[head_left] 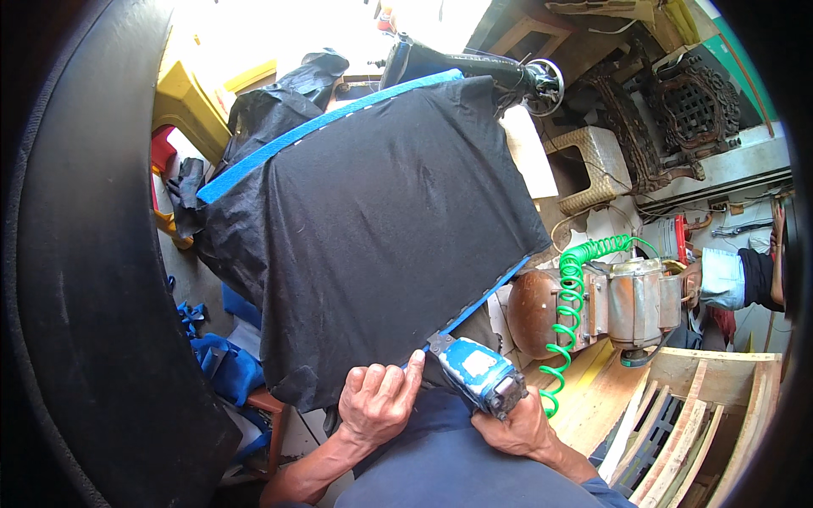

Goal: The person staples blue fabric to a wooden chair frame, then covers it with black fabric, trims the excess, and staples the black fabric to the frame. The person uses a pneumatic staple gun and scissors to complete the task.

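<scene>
A large black fabric (389,220) spreads over a panel in front of me, with wrinkles down its left side. A blue strip (330,127) runs along its far edge, and a narrower blue strip (487,296) follows the near right edge. My left hand (377,405) is closed at the near edge of the fabric, its index finger reaching to the blue strip; the thumb is hidden. My right hand (518,427) wraps round the handle of a worn blue and silver staple gun (478,372). The gun's nose touches the edge just beside my left index finger.
A green coiled air hose (569,317) hangs right of the gun, beside a brown compressor or motor (538,313). A wooden slatted frame (694,423) stands at lower right. Behind are a black sewing machine (457,63) and another person's arm (777,233). A large black curved panel (93,271) fills the left.
</scene>
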A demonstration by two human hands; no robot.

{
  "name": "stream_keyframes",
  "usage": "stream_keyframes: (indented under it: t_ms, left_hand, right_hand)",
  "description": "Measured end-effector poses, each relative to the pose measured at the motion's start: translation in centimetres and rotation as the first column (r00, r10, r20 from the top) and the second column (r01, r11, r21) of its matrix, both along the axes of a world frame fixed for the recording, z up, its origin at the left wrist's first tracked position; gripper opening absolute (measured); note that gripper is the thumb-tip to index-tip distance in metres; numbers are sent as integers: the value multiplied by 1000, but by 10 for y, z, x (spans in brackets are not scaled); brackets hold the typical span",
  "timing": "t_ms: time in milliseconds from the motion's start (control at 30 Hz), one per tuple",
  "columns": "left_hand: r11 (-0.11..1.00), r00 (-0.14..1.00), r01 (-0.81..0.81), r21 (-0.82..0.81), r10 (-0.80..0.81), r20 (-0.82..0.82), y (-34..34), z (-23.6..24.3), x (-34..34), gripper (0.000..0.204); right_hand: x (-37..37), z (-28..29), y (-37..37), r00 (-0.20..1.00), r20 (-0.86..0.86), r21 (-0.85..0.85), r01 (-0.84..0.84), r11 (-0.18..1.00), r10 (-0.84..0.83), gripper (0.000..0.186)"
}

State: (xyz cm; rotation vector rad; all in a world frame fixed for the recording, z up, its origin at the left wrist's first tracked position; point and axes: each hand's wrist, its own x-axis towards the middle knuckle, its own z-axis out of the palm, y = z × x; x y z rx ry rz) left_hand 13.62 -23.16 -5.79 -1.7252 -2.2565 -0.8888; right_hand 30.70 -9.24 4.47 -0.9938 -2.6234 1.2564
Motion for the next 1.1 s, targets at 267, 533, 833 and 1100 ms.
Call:
stream_keyframes:
  t_ms: [267,533,833,1100]
  left_hand:
    - [1000,1000,15,17,-15,-6,1,3,-3,37]
    - [998,998,45,45,-47,38,0,4,-5,34]
    - [983,990,-111,-149,97,-100,-34,13,-28,39]
    - [989,980,-142,35,145,-135,-33,-31,-15,36]
  right_hand:
    - [0,7,-7,997,-58,-73,-48,996,44,21]
    - [2,1,-8,996,-15,-40,-84,996,83,25]
    - [2,4,-9,996,15,-29,-83,996,83,25]
    - [-2,14,-15,989,-16,-122,-151,981,150,34]
